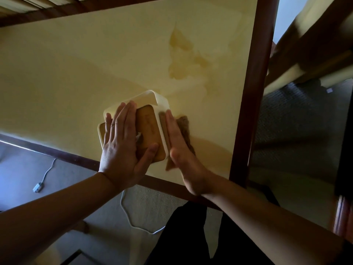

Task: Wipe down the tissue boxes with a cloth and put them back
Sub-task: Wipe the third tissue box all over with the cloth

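White plastic tissue box with tan wooden lid (148,123) sits tilted on the pale yellow tabletop with dark wood rim (76,73), near its front edge. Left hand (122,142) lies flat on the lid, fingers straight, thumb spread toward the box's near corner; nothing gripped. Right hand (176,138), fingers straight and together, presses a brown cloth (186,129) against the box's right side wall. Yellowish stain (183,54) further back on the tabletop. White cable (131,219) on grey carpet below.
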Available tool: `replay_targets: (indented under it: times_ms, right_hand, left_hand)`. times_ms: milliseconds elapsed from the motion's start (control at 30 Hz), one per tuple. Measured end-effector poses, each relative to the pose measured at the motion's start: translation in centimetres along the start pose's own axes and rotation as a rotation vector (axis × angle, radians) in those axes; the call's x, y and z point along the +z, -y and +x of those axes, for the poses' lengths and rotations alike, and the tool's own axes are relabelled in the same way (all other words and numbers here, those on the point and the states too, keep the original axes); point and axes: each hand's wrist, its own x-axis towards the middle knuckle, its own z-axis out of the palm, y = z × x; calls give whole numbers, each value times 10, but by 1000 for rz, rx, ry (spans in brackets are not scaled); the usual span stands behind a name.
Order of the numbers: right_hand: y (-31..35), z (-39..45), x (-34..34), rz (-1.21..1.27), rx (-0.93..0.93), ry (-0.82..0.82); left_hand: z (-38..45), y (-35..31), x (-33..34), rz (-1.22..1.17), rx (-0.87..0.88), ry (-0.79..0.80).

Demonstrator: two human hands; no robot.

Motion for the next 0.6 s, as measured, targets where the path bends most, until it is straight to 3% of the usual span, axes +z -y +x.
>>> replay_targets:
  times_ms: [100, 300, 433, 600]
  right_hand:
    - [13, 32, -18, 78, 87, -19]
    - [14, 90, -24, -6, -28, -72]
    - [5, 54, -15, 14, -85, -91]
    - [-13, -37, 6, 165, 99, -20]
  left_hand:
    - [-2, 1, 0, -2, 1, 28]
    - [1, -3, -3, -8, -20, 20]
    - [0, -3, -2, -11, -23, 17]
    - [-1, -1, 0, -7, -12, -11]
